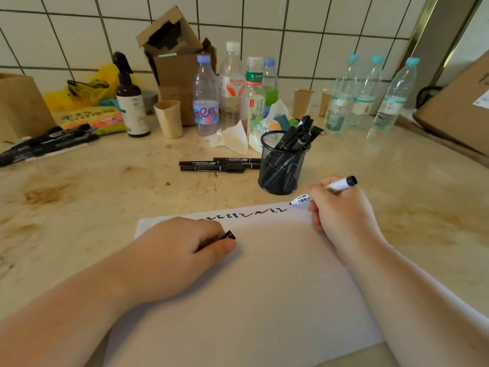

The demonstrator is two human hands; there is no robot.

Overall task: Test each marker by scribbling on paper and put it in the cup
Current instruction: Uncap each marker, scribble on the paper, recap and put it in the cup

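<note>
A white sheet of paper (264, 274) lies in front of me with a row of black scribbles (246, 214) along its far edge. My right hand (341, 210) grips a white marker (341, 184) with a black end, its tip touching the paper's far right corner. My left hand (182, 250) rests on the paper and pinches a small black cap (229, 235). A black mesh cup (281, 165) stands just beyond the paper and holds several black markers (297, 136). Three thin black markers (219, 164) lie left of the cup. More black markers (45, 144) lie at the far left.
Several plastic bottles (232, 88) stand along the tiled wall, with paper cups (169, 119), a spray bottle (131, 102), crumpled tissue (232, 139) and cardboard boxes (174, 64). A large box (460, 107) sits at the right. The stained counter (92, 197) stretches to the left.
</note>
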